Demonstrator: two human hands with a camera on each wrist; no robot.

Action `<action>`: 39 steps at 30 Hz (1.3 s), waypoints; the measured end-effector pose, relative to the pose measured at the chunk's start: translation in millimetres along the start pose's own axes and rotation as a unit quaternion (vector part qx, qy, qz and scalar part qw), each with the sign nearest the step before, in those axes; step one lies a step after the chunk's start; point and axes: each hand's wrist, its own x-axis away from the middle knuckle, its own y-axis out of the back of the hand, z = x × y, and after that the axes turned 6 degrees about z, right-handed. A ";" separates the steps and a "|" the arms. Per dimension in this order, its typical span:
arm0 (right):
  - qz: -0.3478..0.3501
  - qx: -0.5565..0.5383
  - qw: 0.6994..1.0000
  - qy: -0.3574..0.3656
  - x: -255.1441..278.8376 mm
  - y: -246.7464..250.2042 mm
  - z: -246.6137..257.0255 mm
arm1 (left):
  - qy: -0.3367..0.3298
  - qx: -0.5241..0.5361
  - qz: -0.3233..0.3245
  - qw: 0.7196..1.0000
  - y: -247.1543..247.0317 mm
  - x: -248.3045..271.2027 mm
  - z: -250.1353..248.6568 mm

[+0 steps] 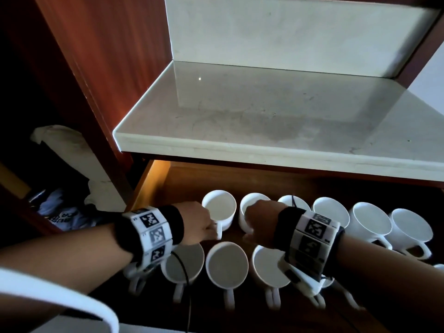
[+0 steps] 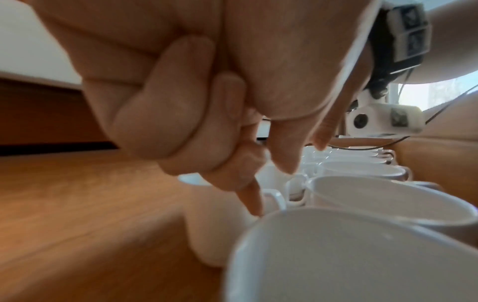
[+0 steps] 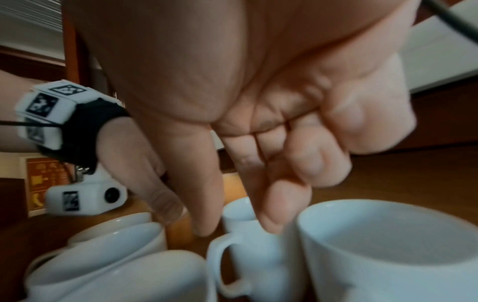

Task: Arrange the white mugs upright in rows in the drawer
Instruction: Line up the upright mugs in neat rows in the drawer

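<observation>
The open wooden drawer (image 1: 153, 181) holds several white mugs standing upright in two rows. My left hand (image 1: 213, 227) (image 2: 273, 192) is at the handle of the back-left mug (image 1: 218, 207) (image 2: 214, 224). Its forefinger touches the mug wall beside the handle and its thumb hangs just above it, with a gap. My right hand (image 1: 248, 227) (image 3: 239, 228) hovers over the second back-row mug (image 1: 249, 203) (image 3: 248, 255). Its thumb and forefinger straddle the top of that handle, apart from each other. The other fingers of both hands are curled.
More mugs (image 1: 331, 210) fill the back row to the right, and the front row (image 1: 227, 265) lies under my wrists. A pale stone counter (image 1: 264, 116) overhangs the drawer's back. A dark cupboard with cloth (image 1: 67, 145) is at the left. A cable (image 1: 185, 280) hangs over the front mugs.
</observation>
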 end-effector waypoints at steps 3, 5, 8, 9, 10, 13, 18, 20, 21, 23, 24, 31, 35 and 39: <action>-0.005 -0.017 0.999 0.037 -9.7 2.8 25.5 | 0.009 -0.028 0.053 0.998 -7.0 7.6 26.2; 0.002 -0.003 0.999 0.037 -16.4 2.7 39.0 | 0.018 -0.047 0.091 0.995 -16.7 10.2 33.6; 0.052 0.003 0.998 0.042 -27.1 -2.6 47.9 | 0.035 -0.065 0.110 0.991 -20.6 11.3 29.8; 0.063 0.002 0.997 0.045 -30.0 -5.2 48.5 | 0.040 -0.070 0.108 0.991 -19.1 11.3 26.7; 0.070 0.004 0.996 0.047 -33.1 -7.4 49.2 | 0.044 -0.072 0.101 0.991 -18.1 11.7 24.0; 0.088 0.012 0.995 0.054 -40.7 -12.8 48.7 | 0.050 -0.072 0.091 0.992 -18.9 9.6 18.7; 0.087 0.008 0.995 0.054 -42.9 -13.6 46.3 | 0.063 -0.055 0.078 0.993 -25.5 4.6 18.3; 0.087 0.017 0.994 0.056 -43.0 -13.9 47.5 | 0.071 -0.050 0.072 0.994 -25.7 3.8 17.6; 0.089 0.019 0.994 0.057 -42.9 -13.8 47.7 | 0.073 -0.049 0.070 0.994 -26.0 3.5 17.4; 0.087 0.019 0.994 0.063 -41.4 -13.7 46.2 | 0.078 -0.049 0.068 0.993 -27.0 3.4 17.2; 0.083 0.017 0.994 0.065 -40.0 -13.2 44.9 | 0.080 -0.045 0.067 0.993 -27.6 3.2 17.4; 0.059 0.032 0.997 0.049 -21.6 -0.9 38.4 | 0.083 -0.047 0.062 0.993 -22.0 6.9 19.3; 0.039 0.024 0.998 0.033 -17.0 2.4 35.0 | 0.098 -0.059 0.051 0.992 -11.2 10.1 23.3; 0.008 0.023 1.000 0.014 -10.8 12.6 25.4 | 0.111 -0.064 -0.023 0.991 8.4 16.5 20.6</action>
